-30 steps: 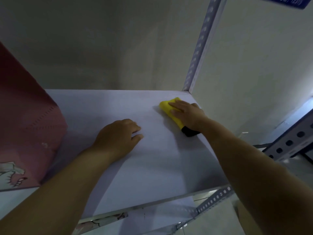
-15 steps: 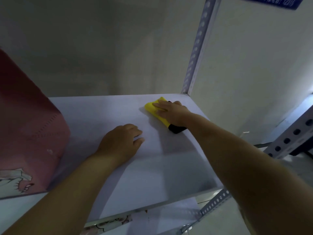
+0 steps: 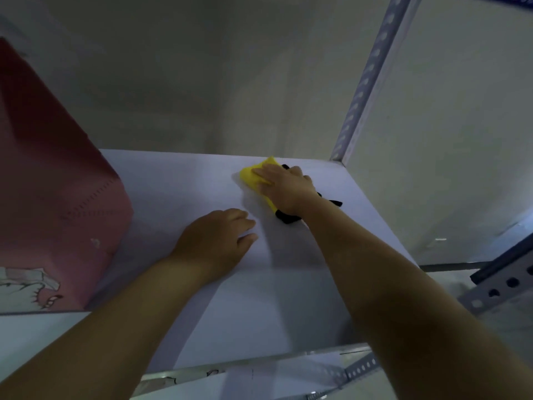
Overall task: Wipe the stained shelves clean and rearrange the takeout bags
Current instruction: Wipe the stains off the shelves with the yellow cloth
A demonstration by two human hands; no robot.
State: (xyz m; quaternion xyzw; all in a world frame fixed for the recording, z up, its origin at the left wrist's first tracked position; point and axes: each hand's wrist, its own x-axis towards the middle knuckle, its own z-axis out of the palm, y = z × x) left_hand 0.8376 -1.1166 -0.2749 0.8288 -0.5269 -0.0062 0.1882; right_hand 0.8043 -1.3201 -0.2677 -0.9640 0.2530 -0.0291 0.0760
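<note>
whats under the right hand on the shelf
A yellow cloth with a black edge lies under the right hand, pressed flat on the white shelf. The hand covers the cloth's middle, and the shelf surface beneath cannot be seen.

- The right hand (image 3: 284, 189) now presses the yellow cloth (image 3: 253, 176) farther left along the back of the shelf (image 3: 173, 180), away from the corner post (image 3: 363, 82).
- More of the cloth's black underside shows beside the wrist.
- The cloth lies nearer the left hand (image 3: 216, 241).
</note>
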